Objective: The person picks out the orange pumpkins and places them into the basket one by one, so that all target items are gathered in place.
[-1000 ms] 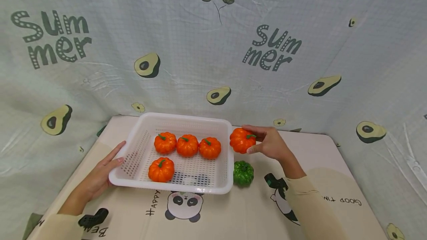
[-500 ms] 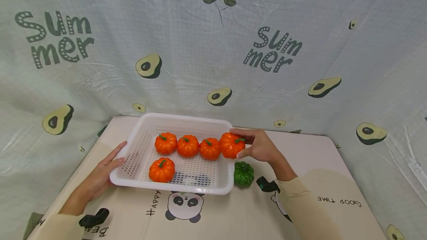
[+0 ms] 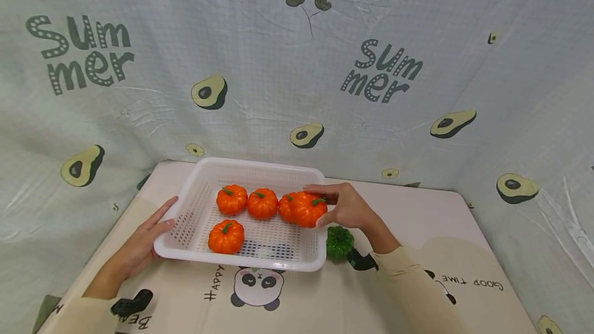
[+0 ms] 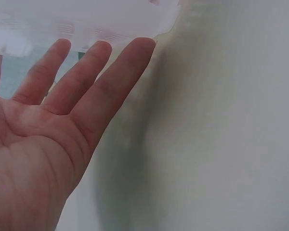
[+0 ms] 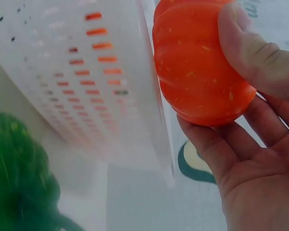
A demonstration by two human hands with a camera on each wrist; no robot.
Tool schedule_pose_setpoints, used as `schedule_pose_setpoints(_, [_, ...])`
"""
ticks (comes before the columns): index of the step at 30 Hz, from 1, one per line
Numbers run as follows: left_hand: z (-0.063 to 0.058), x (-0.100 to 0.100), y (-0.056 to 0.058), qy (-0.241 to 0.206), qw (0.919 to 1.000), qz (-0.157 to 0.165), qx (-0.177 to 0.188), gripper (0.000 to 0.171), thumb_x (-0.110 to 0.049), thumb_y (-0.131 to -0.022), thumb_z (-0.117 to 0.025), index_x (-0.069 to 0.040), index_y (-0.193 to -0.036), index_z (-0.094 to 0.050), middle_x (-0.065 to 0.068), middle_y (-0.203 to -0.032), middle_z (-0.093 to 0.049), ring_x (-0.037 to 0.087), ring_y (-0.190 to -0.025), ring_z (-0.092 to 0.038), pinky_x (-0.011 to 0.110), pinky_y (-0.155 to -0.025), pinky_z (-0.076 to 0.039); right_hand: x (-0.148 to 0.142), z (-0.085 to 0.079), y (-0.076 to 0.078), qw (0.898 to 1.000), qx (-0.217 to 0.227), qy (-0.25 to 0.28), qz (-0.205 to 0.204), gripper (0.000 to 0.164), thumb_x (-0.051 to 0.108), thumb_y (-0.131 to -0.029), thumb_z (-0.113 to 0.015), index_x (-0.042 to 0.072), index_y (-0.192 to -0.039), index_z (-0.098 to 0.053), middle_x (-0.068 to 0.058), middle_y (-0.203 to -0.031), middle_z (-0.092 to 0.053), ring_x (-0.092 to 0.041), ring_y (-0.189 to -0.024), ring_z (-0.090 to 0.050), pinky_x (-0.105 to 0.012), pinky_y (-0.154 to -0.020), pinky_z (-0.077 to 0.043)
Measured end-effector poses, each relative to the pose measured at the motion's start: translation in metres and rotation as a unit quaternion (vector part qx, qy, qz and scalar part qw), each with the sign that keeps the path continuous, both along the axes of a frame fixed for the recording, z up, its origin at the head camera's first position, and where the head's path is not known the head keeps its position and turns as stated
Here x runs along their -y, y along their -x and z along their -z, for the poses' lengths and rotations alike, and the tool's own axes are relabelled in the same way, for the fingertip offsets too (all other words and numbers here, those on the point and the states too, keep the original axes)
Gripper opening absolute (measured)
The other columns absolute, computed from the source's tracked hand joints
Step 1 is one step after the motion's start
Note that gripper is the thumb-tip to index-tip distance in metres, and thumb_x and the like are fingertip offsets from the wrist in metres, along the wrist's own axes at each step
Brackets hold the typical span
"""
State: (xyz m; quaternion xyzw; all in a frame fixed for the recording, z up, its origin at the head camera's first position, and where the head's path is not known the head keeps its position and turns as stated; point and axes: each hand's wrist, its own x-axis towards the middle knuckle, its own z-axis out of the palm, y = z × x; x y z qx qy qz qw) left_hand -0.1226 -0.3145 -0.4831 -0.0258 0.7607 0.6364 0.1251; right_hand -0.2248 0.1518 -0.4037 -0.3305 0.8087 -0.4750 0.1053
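Note:
My right hand (image 3: 348, 209) pinches a small orange pumpkin (image 3: 310, 212) between thumb and fingers, over the right end of a white perforated plastic basket (image 3: 241, 262). In the right wrist view this pumpkin (image 5: 202, 62) is beside the basket's rim, thumb on one side and fingers beneath. Inside the basket lie several more orange pumpkins; the rightmost one (image 3: 286, 207) is partly hidden by the held one. At the basket's left end is my left hand (image 3: 139, 246), fingers extended; in the left wrist view its straight fingertips (image 4: 142, 45) reach the basket's edge.
A green pumpkin (image 3: 340, 241) stands on the table against the basket's right side, below my right wrist. Behind the table (image 3: 371, 293) hangs a pale cloth (image 3: 260, 66) with avocado prints; more cloth encloses both sides. A black wrist device (image 3: 132, 303) is on each forearm.
My right hand has carried the orange pumpkin leftward and slightly down, from outside the basket's right rim to over its inside. The left hand and the basket stay put.

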Motion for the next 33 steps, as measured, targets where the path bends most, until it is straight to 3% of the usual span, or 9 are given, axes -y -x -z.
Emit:
schedule_pose_setpoints(14, [-0.001,-0.001,-0.002,-0.004,1.0000,0.007,-0.005,0.069,-0.036,-0.112,-0.042,-0.042,-0.166,0.000,0.026,-0.173,-0.006,0.047,-0.139,-0.043,0.057,-0.095,-0.058,0.024,0.003,-0.004,0.999,0.030,-0.025,-0.016,0.071,0.000,-0.072,-0.090,0.010,-0.139,-0.068,-0.012,-0.138,-0.070,-0.030,-0.119,-0.070,-0.042,-0.101,-0.058])
schedule_pose_setpoints(25, [0.000,-0.001,-0.003,-0.009,0.9999,0.006,-0.007,0.069,-0.036,-0.112,-0.043,-0.044,-0.166,-0.001,0.026,-0.173,-0.005,0.055,-0.141,-0.040,0.059,-0.094,-0.058,0.038,0.003,-0.005,0.998,0.036,-0.034,-0.043,0.068,-0.003,-0.071,-0.089,0.008,-0.136,-0.070,-0.010,-0.139,-0.069,-0.028,-0.118,-0.069,-0.038,-0.103,-0.057])
schedule_pose_setpoints(33, [0.000,0.000,-0.001,-0.007,0.9999,0.008,-0.012,0.069,-0.037,-0.112,-0.043,-0.044,-0.166,-0.001,0.026,-0.173,-0.005,0.047,-0.139,-0.042,0.056,-0.094,-0.059,0.045,0.008,-0.003,0.997,0.038,-0.042,-0.060,0.066,-0.002,-0.070,-0.089,0.011,-0.133,-0.072,-0.009,-0.141,-0.068,-0.029,-0.126,-0.064,-0.040,-0.108,-0.054])
